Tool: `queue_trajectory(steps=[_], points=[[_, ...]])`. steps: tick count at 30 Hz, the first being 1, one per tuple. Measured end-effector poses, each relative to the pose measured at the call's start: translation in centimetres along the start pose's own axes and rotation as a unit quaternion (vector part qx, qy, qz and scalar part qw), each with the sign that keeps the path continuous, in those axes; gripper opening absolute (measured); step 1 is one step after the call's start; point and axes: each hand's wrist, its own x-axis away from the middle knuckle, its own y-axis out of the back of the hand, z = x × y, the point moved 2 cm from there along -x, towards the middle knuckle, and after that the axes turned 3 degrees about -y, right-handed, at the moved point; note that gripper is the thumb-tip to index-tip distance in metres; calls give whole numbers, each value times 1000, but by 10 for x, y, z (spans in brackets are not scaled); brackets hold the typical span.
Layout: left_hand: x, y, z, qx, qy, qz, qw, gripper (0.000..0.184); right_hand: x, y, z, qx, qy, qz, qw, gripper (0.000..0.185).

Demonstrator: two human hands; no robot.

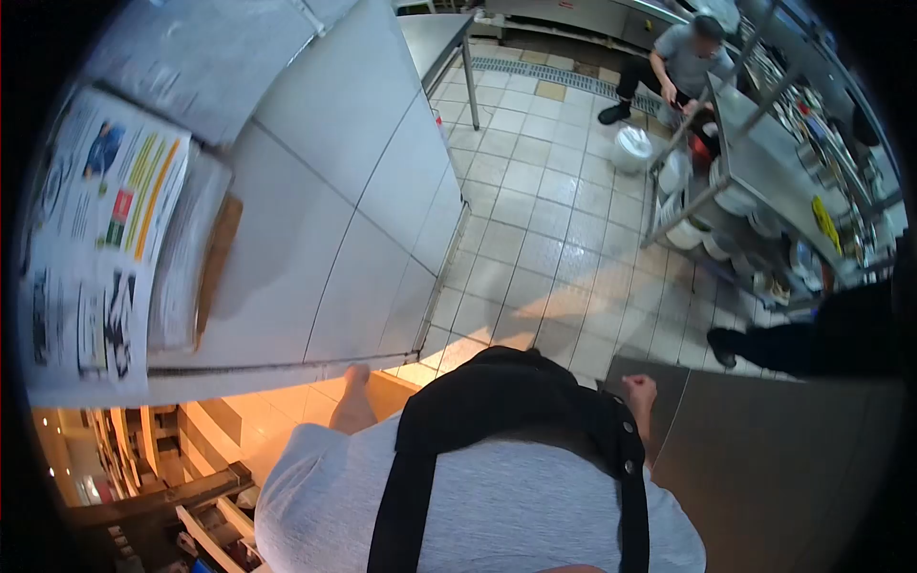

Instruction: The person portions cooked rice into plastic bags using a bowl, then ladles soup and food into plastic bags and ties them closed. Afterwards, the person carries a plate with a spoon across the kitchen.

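My left hand (357,375) is low at my left side, beside the bottom edge of the white tiled wall (315,239). Its fingers are too small and foreshortened to make out. On the other side, my right hand (640,390) hangs by my hip with the fingers curled in. Nothing shows in it, near the dark grey panel (755,458). Between the hands is my black apron (497,401), worn over a light grey shirt.
White floor tiles (535,220) stretch ahead. A steel shelf table (764,143) with pots stands at the right. Near it a person (693,62) sits low by a white bucket (632,150). Another person's dark-clothed leg (783,349) is closer. Papers (105,210) hang on the left.
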Motion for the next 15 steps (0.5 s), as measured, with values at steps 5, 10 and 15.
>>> queue_trajectory(steps=[5,10,15], points=[[104,18,-85,279,145,9,949,33,-243,-29,201,30,152,35,987,28],[62,-6,-232,187,20,71,980,33,-367,-74,371,-18,222,128,967,29],[-48,87,-439,74,-183,-37,980,34,-455,-118,387,23,194,283,939,33]])
